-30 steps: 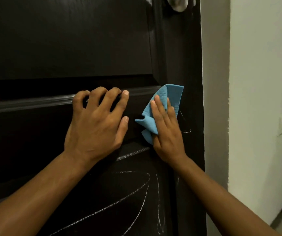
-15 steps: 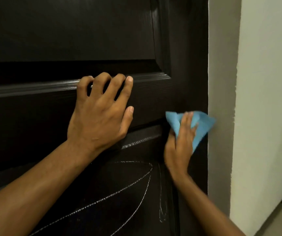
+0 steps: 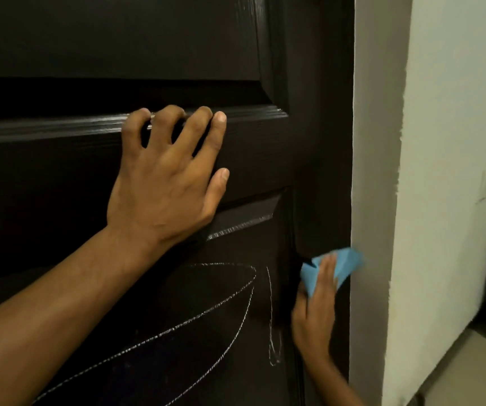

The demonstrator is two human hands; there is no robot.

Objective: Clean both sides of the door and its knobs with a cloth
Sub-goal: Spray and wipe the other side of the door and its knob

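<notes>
From the head view, the left hand (image 3: 165,183) lay spread on the dark panelled door (image 3: 118,39), fingertips curled over the horizontal moulding (image 3: 60,127), holding nothing. The right hand (image 3: 313,312), blurred, pressed a blue cloth (image 3: 344,262) flat against the door's right stile with straight fingers, next to the pale wall (image 3: 370,171). Chalk lines (image 3: 221,303) marked the lower panel. Compared with half a second before, the cloth and right hand had dropped lower down the stile; the left hand had stayed put.
</notes>
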